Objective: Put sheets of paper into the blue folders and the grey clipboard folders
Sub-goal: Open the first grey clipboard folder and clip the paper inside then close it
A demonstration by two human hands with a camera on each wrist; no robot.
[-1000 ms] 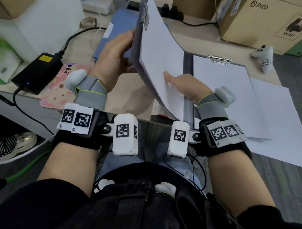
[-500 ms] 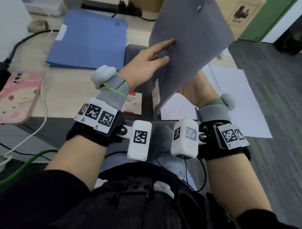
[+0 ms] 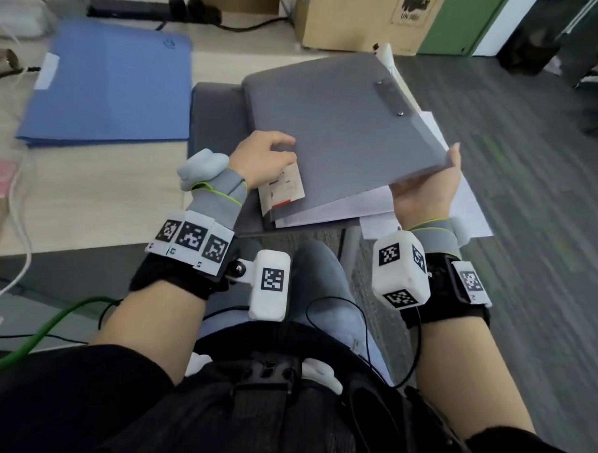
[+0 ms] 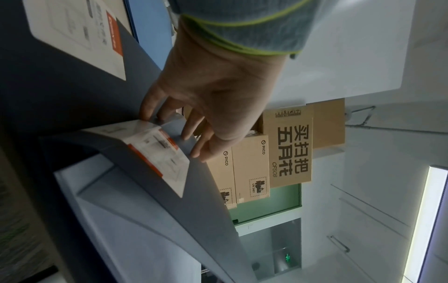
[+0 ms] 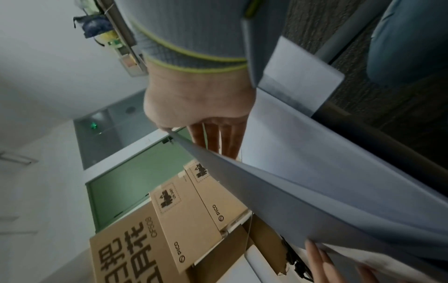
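A grey clipboard folder [image 3: 338, 126] is folded shut and held tilted above the desk's right end. My left hand [image 3: 269, 154] grips its near-left corner by the spine, fingertips [image 4: 169, 122] on the cover beside a white and red label [image 3: 283, 188]. From below, my right hand [image 3: 427, 190] holds the near-right edge, its thumb over the rim and its fingers [image 5: 213, 141] under the cover. White sheets [image 3: 345, 207] stick out beneath the cover. A second grey folder [image 3: 213, 121] lies flat under it. A shut blue folder [image 3: 109, 84] lies to the left.
Loose white paper [image 3: 471, 202] overhangs the desk's right edge above grey carpet. Cardboard boxes [image 3: 359, 18] and a power strip [image 3: 146, 7] stand at the back. A pink phone [image 3: 1, 178] and white cables [image 3: 20, 216] lie at the left.
The grey folder, held upright and open a second ago, has swung down and shut into a low tilt. My left hand slid from its back to the near-left corner; my right moved to the right edge.
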